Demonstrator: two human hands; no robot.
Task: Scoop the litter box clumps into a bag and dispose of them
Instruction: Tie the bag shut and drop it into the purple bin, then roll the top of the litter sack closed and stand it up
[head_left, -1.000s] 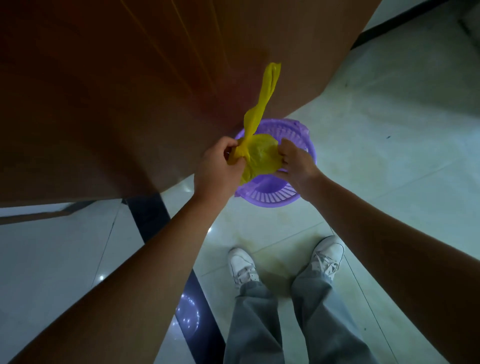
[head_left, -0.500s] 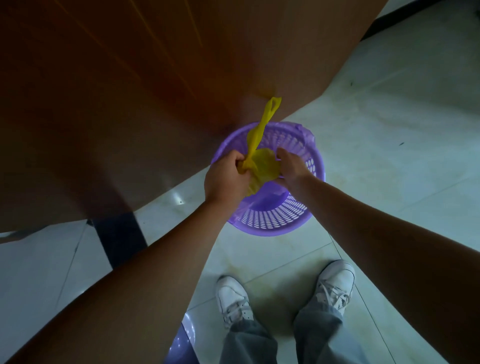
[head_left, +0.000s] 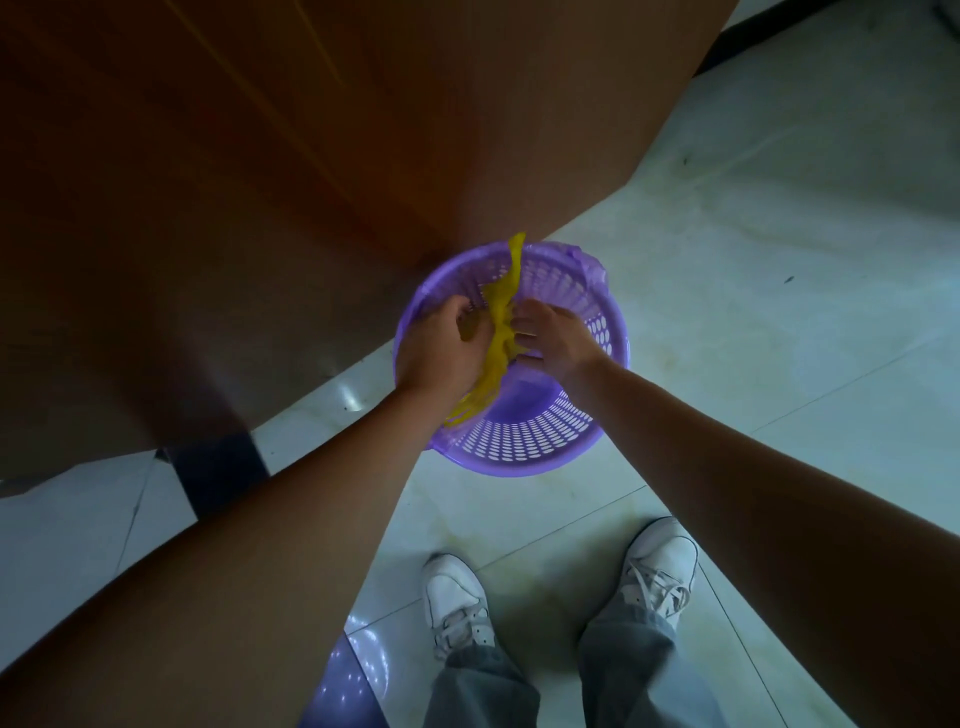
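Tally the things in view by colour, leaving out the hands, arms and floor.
Yellow: 1, the bag
Purple: 1, the basket
White: 2, the left shoe and the right shoe
Grey: 1, the trousers
Brown: 1, the wooden panel
Total: 6

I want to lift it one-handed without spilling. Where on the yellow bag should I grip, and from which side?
Grip the yellow bag by its twisted tail, coming from above. That narrow strand sticks up over the far rim of the purple basket. It is slim enough to wrap fingers around, and holding there likely keeps the bag closed.
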